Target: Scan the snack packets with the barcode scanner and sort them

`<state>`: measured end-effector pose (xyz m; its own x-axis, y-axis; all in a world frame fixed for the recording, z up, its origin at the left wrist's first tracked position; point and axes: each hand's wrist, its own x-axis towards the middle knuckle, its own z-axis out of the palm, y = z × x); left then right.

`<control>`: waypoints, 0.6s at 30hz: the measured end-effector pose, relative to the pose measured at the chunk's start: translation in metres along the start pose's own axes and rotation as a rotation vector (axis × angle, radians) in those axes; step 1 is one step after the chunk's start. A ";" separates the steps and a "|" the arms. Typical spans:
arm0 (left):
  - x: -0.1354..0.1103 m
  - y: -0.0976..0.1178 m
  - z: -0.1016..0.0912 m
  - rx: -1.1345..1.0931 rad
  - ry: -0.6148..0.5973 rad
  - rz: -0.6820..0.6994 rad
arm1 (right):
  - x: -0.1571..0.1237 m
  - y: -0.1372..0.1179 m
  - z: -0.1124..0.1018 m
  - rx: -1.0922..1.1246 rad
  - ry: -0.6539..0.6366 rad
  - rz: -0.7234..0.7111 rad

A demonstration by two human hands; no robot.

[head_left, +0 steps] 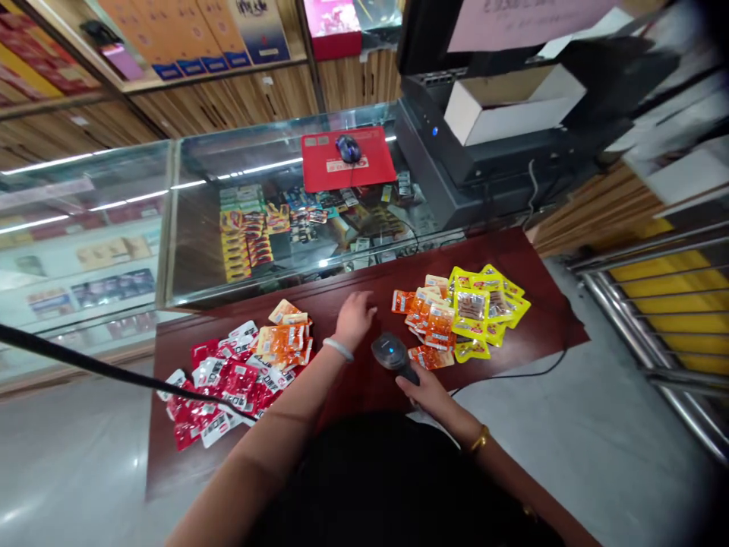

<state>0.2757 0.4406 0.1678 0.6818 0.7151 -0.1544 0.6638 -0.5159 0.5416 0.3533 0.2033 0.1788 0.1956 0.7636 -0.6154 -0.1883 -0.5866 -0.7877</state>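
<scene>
My right hand (424, 386) is wrapped round the handle of a dark barcode scanner (389, 351), whose head shows a small blue light. My left hand (354, 317) is over the dark red tabletop (353, 387), its fingers apart and nothing visible in them. Right of it lies a pile of orange snack packets (438, 323), partly overlapped by yellow snack packets (472, 308). On the left, a smaller pile of orange packets (282, 342) touches a heap of red and white packets (228, 384).
Behind the tabletop stands a glass display counter (197, 220), with a red mouse pad (319, 163) and a computer mouse (348, 148) on it. A white open box (501, 121) rests on dark equipment at the right. A black cable (114, 363) crosses the left side. Metal railing (643, 342) stands at right.
</scene>
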 end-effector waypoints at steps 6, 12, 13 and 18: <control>0.055 0.061 0.046 0.131 -0.210 0.130 | -0.013 0.008 -0.014 0.074 0.092 0.012; 0.048 0.042 0.045 0.218 -0.310 -0.015 | -0.016 0.017 -0.021 0.085 0.112 0.017; 0.041 0.032 0.041 0.195 -0.322 -0.064 | -0.015 0.017 -0.021 0.078 0.105 0.019; -0.009 -0.018 0.019 -0.006 -0.280 -0.283 | -0.004 0.005 -0.017 0.026 0.054 0.023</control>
<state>0.2634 0.4349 0.1432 0.5301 0.6719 -0.5172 0.8362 -0.3130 0.4503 0.3679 0.1930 0.1765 0.2427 0.7340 -0.6343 -0.2178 -0.5959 -0.7730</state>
